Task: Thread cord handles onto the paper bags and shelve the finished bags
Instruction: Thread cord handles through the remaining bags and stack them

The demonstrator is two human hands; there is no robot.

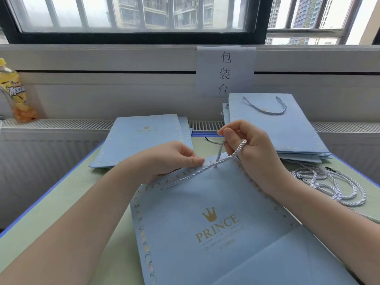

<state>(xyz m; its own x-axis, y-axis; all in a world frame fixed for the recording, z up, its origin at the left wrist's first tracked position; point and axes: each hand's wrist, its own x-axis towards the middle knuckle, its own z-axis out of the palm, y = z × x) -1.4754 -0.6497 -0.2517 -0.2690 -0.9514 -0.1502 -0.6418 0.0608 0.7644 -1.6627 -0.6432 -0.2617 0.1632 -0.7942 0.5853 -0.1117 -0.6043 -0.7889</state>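
Observation:
A flat light-blue paper bag printed PRINCE lies in front of me on the green table. A white twisted cord runs across its top edge and passes through a hole near the middle. My left hand pinches the bag's top edge beside the cord. My right hand pinches the cord just above the hole, with a loop of it hanging over the fingers. A stack of blue bags without handles lies behind on the left. A stack of blue bags with a cord handle on top lies behind on the right.
Several loose white cords lie tangled on the table at the right. A yellow drink bottle stands on the radiator shelf at far left. A paper sign hangs on the wall under the window. The table has a blue edge.

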